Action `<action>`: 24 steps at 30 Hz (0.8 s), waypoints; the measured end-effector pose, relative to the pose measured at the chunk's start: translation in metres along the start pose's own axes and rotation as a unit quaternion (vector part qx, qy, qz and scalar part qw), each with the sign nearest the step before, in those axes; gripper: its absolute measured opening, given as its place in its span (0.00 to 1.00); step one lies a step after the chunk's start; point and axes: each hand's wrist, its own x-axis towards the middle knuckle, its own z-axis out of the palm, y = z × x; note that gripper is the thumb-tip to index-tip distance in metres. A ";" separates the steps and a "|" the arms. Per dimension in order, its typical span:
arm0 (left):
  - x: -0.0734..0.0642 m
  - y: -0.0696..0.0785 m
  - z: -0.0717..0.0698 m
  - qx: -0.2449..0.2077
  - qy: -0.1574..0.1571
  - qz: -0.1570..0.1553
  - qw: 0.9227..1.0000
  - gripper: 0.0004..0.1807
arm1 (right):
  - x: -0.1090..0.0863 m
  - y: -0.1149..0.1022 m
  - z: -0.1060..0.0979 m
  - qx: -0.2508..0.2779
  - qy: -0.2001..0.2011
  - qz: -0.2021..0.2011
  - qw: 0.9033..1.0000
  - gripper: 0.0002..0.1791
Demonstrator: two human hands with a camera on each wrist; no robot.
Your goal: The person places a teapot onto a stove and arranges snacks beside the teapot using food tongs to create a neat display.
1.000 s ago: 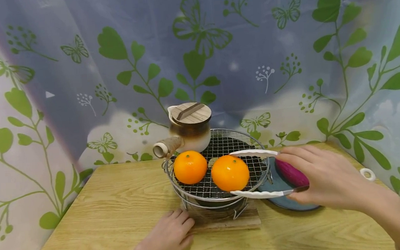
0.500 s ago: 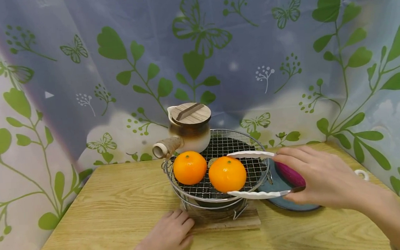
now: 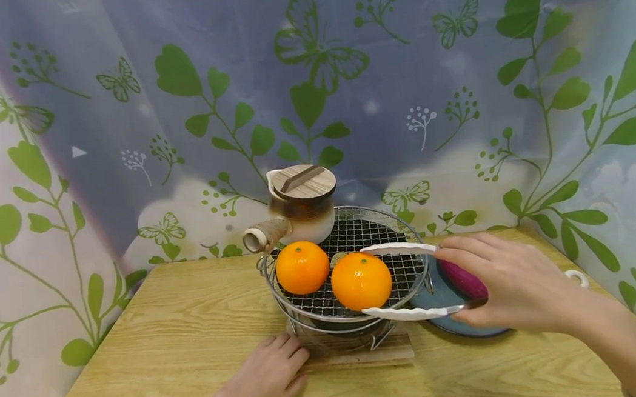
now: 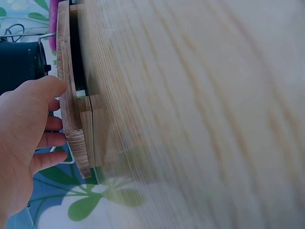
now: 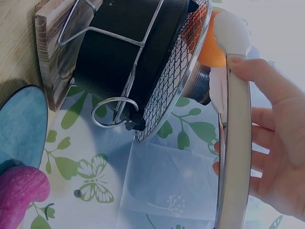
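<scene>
My right hand grips white-tipped tongs. Their two arms stand on the far and near sides of the right orange, which sits by the front rim of a round wire grill. Beside it on the mesh is a second orange, left of the tongs. My left hand lies low at the wooden board under the stove. In the left wrist view its thumb and fingertips touch the edge of that board, loosely bent.
A side-handled teapot with a wooden lid stands at the grill's back left. The black stove holds up the mesh. To the right, a blue plate carries a purple sweet potato. A printed curtain hangs behind the table.
The right orange and the tongs shifted slightly left over the first half second, closer to the other orange. Since then they have hardly moved. My left hand has stayed put.
</scene>
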 end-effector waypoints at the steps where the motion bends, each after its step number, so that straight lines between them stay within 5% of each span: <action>1: 0.000 0.000 0.000 0.000 0.000 0.002 1.000 0.11 | 0.000 0.000 0.000 0.000 0.000 0.000 1.000 0.43; 24: 0.000 0.000 0.002 -0.009 0.008 0.002 1.000 0.11 | 0.000 -0.004 -0.001 0.010 -0.022 0.011 1.000 0.42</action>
